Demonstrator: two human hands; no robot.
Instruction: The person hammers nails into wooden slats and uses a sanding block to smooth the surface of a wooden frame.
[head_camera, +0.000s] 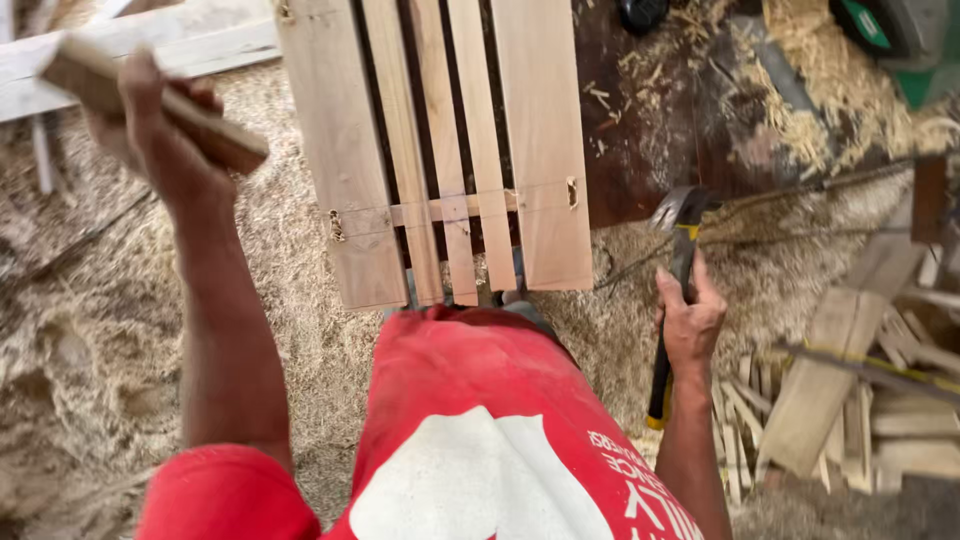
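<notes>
Head view: the left hand (165, 140), raised at upper left, closes around a short wooden block (150, 100) held well clear of the slatted wooden panel (440, 150), which lies ahead of the person's red shirt (470, 420). The right hand (690, 320) grips the black-and-yellow handle of a claw hammer (678, 270), head upward, above the sawdust-covered floor (100, 330); wood offcuts (850, 400) lie at right.

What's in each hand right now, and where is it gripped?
Left hand grips a wood block around its middle. Right hand grips a claw hammer mid-handle, head up.
</notes>
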